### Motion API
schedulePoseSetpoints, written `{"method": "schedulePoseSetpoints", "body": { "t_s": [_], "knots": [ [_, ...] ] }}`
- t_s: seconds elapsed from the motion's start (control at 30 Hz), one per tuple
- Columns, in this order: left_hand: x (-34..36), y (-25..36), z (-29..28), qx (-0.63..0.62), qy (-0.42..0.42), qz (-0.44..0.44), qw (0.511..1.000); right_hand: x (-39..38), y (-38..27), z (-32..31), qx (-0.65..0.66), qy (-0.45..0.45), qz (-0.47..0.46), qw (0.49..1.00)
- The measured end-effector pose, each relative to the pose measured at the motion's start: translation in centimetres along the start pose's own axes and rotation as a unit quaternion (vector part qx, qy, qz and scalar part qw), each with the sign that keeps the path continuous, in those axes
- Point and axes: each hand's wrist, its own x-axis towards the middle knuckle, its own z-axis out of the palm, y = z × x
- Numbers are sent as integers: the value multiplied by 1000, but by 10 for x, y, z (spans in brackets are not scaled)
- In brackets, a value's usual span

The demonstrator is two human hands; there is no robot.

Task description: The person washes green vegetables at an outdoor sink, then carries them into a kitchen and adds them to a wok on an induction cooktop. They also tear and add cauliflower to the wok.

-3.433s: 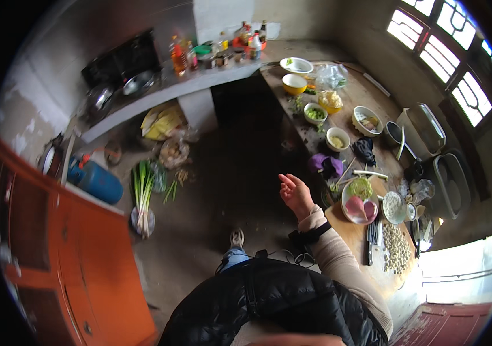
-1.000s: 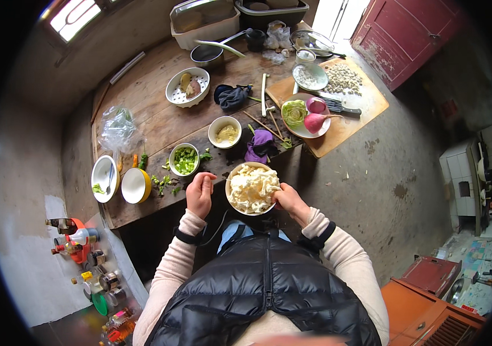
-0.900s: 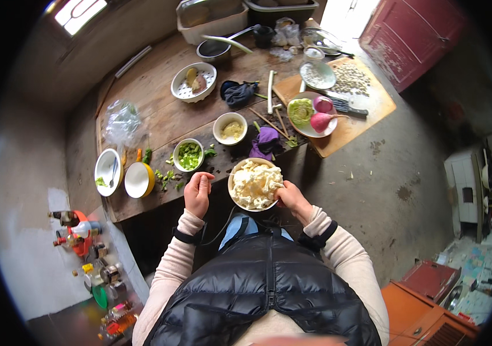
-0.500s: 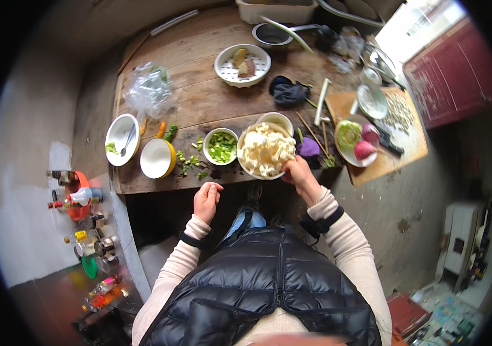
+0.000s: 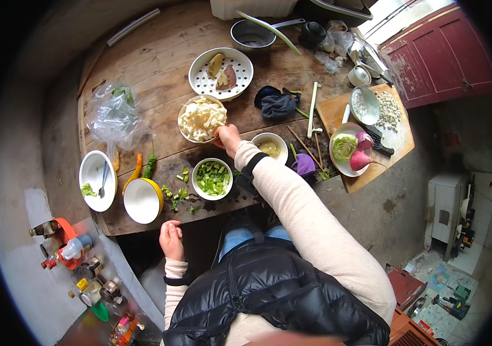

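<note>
Right hand (image 5: 228, 140) clenched on the right side of a cream-rimmed, round, hard-walled bowl (image 5: 186, 135), ceramic or enamel, I can't tell which. Creamy-white, knobbly cauliflower florets (image 5: 201, 117) heap above its rim. Bowl is over the brown wooden table (image 5: 156, 66), left of centre; whether its base touches wood, I can't make out from here. Left hand (image 5: 171, 241) low, off the table's front edge, fingers loosely curled, grasping nothing that I can see.

Handling, my judgement: moderate weight, stiff wall, slick if damp. Florets light, brittle, apt to tumble at a tilt. A one-sided grip lets the far side dip; I favour thumb over rim, fingers under the wall.

Just beyond: white, round, perforated colander (image 5: 201, 75), overlapping in my view. Nearer me: white, round bowl of chopped greens (image 5: 210, 198). Farther left: clear, crumpled plastic bag (image 5: 114, 118).
</note>
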Motion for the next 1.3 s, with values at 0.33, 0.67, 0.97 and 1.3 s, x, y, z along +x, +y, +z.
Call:
{"method": "schedulePoseSetpoints", "body": {
  "t_s": [0.33, 0.67, 0.97, 1.3],
  "knots": [
    [67, 8, 20, -31, -99, 36, 994, -6, 26, 1, -64, 77, -59, 993],
    [147, 18, 81, 5, -214, 138, 967, -228, -14, -152, 53, -84, -70, 993],
    [156, 31, 136, 91, -255, 159, 950, -353, 43, -301, 144, 139, -126, 972],
    [176, 66, 113, 204, 7, 322, 924, -397, 101, -370, 259, 227, -155, 926]
  ]
}}
